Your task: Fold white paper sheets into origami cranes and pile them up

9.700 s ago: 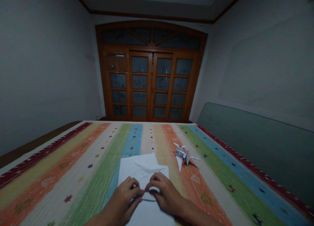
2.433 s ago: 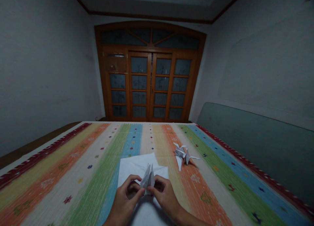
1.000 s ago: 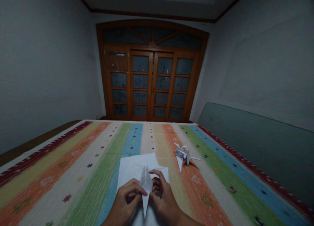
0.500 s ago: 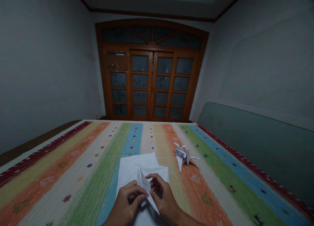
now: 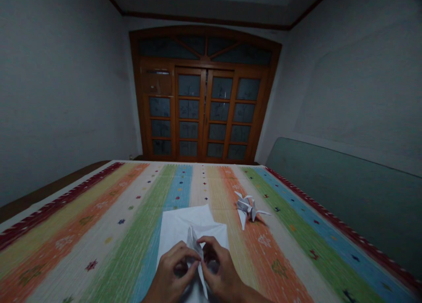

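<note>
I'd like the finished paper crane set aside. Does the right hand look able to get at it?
Probably yes: bare striped mat lies between the right hand and the paper crane. But that hand and the left hand pinch the half-folded paper.

This is a dim room in a home. Tall wooden doors [image 5: 204,114] with small glass panes and an arched top fill the far wall, between plain plastered walls [image 5: 59,96]. A bright striped woven mat [image 5: 99,224] covers a wide, low surface, with a green panel [image 5: 329,184] along its right side.
</note>
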Motion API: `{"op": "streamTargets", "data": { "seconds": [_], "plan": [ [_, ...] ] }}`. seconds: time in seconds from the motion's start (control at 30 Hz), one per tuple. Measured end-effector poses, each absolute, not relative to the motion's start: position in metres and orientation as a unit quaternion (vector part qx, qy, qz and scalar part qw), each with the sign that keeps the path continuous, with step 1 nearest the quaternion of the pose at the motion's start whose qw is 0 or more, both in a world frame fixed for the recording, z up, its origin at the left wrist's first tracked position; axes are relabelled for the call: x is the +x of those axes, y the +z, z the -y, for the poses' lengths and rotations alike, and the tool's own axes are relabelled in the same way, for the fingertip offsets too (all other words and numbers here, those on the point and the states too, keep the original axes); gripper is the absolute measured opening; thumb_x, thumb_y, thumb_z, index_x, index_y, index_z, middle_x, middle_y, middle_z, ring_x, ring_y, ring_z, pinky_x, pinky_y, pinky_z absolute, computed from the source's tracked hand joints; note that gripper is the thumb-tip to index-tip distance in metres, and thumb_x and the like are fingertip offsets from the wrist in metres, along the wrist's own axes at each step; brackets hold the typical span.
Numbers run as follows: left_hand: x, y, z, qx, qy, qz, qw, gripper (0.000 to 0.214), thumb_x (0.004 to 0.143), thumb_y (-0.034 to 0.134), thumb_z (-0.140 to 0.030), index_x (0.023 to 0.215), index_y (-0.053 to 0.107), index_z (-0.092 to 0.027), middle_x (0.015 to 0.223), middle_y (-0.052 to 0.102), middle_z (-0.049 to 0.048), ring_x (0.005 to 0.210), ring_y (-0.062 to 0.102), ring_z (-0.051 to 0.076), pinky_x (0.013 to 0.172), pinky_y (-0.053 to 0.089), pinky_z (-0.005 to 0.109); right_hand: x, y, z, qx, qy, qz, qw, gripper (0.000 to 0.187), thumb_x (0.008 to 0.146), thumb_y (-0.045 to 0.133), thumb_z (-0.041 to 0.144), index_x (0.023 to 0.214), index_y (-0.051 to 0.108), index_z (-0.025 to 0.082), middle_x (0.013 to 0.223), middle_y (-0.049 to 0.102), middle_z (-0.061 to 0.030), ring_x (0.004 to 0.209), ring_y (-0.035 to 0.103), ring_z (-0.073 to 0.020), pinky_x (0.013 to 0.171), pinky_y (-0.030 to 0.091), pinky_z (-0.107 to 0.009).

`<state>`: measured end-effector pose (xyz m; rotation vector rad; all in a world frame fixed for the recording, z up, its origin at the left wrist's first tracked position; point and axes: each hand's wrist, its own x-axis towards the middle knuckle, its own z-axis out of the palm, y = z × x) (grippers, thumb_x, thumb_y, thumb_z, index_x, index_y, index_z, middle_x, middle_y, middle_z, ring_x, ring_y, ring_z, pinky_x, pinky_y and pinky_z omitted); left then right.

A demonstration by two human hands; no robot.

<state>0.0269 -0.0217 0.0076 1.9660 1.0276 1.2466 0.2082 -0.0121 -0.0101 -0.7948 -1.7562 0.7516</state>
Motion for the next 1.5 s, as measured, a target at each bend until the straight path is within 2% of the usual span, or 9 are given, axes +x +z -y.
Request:
{"op": "streamTargets", "data": {
  "seconds": [0.23, 0.43, 0.57, 0.8, 1.0, 1.1, 1.2, 1.3, 1.5],
  "plan": [
    [0.026, 0.006, 0.022, 0.739, 0.459, -0.378, 0.316, 0.013, 0.093, 0.068, -0.021, 0.091, 0.08, -0.024, 0.083, 0.067, 0.0043, 0.072, 0.069, 0.02, 0.061, 0.053, 0.024, 0.208, -0.015, 0.011, -0.332, 0.291, 0.729, 0.524, 0.045, 0.082, 0.06, 0.01, 0.124, 0.057, 0.024, 0.079, 0.06, 0.0028, 0.066, 0.061, -0.0147, 0.062, 0.049, -0.023],
    [0.025, 0.003, 0.021, 0.703, 0.499, -0.362, 0.354, 0.023, 0.094, 0.064, -0.017, 0.113, 0.074, -0.025, 0.103, 0.075, 0.0073, 0.095, 0.074, 0.025, 0.083, 0.06, 0.031, 0.205, -0.015, 0.011, -0.333, 0.323, 0.697, 0.547, 0.042, 0.092, 0.063, 0.02, 0.132, 0.05, 0.025, 0.089, 0.067, -0.0024, 0.074, 0.068, -0.0172, 0.065, 0.055, -0.025],
    [0.025, 0.0, 0.02, 0.642, 0.541, -0.356, 0.41, 0.027, 0.091, 0.075, -0.029, 0.117, 0.067, -0.025, 0.112, 0.074, 0.0086, 0.105, 0.072, 0.029, 0.09, 0.059, 0.035, 0.207, -0.013, 0.014, -0.304, 0.327, 0.713, 0.54, 0.038, 0.096, 0.064, 0.026, 0.132, 0.052, 0.026, 0.092, 0.069, -0.0047, 0.077, 0.07, -0.0187, 0.069, 0.057, -0.027],
    [0.024, 0.007, 0.013, 0.554, 0.521, -0.309, 0.571, 0.058, 0.08, 0.089, -0.045, 0.123, 0.054, -0.028, 0.084, 0.075, 0.0013, 0.074, 0.072, 0.023, 0.072, 0.055, 0.031, 0.212, -0.005, 0.017, -0.237, 0.345, 0.725, 0.546, 0.035, 0.104, 0.056, 0.039, 0.137, 0.052, 0.026, 0.09, 0.071, -0.0058, 0.075, 0.071, -0.0192, 0.069, 0.057, -0.029],
    [0.023, 0.005, 0.006, 0.489, 0.497, -0.26, 0.669, 0.047, 0.073, 0.089, -0.02, 0.105, 0.056, -0.025, 0.077, 0.072, -0.0036, 0.069, 0.069, 0.016, 0.07, 0.052, 0.025, 0.212, -0.007, 0.015, -0.248, 0.285, 0.741, 0.555, 0.03, 0.103, 0.052, 0.024, 0.131, 0.061, 0.023, 0.088, 0.074, -0.0062, 0.071, 0.071, -0.0181, 0.069, 0.058, -0.027],
    [0.022, -0.002, 0.004, 0.484, 0.471, -0.249, 0.695, 0.049, 0.07, 0.084, -0.013, 0.104, 0.051, -0.027, 0.07, 0.069, -0.0065, 0.052, 0.061, 0.011, 0.05, 0.045, 0.017, 0.211, -0.008, 0.018, -0.264, 0.229, 0.748, 0.564, 0.034, 0.095, 0.055, 0.013, 0.127, 0.064, 0.022, 0.089, 0.074, -0.0057, 0.073, 0.072, -0.0183, 0.071, 0.058, -0.026],
    [0.021, -0.008, 0.002, 0.492, 0.448, -0.246, 0.705, 0.047, 0.071, 0.081, -0.015, 0.102, 0.048, -0.026, 0.062, 0.063, -0.0088, 0.035, 0.044, 0.005, 0.036, 0.031, 0.011, 0.21, -0.004, 0.02, -0.274, 0.203, 0.765, 0.546, 0.024, 0.091, 0.056, 0.01, 0.109, 0.069, 0.021, 0.086, 0.075, -0.0063, 0.074, 0.072, -0.0198, 0.071, 0.057, -0.027],
    [0.02, -0.007, 0.001, 0.501, 0.436, -0.255, 0.703, 0.043, 0.072, 0.082, -0.017, 0.099, 0.05, -0.023, 0.065, 0.064, -0.0069, 0.035, 0.042, 0.003, 0.035, 0.036, 0.011, 0.211, -0.001, 0.02, -0.284, 0.193, 0.784, 0.517, 0.016, 0.091, 0.059, 0.012, 0.1, 0.07, 0.02, 0.085, 0.075, -0.0075, 0.074, 0.071, -0.0215, 0.069, 0.057, -0.029],
    [0.02, 0.005, 0.004, 0.511, 0.42, -0.283, 0.694, 0.028, 0.064, 0.075, -0.004, 0.084, 0.061, -0.018, 0.077, 0.068, 0.0, 0.053, 0.059, 0.011, 0.047, 0.052, 0.019, 0.212, -0.005, 0.016, -0.264, 0.174, 0.774, 0.549, 0.016, 0.09, 0.06, 0.01, 0.091, 0.072, 0.022, 0.078, 0.073, -0.0057, 0.072, 0.07, -0.0206, 0.064, 0.055, -0.028]
  ]
}}
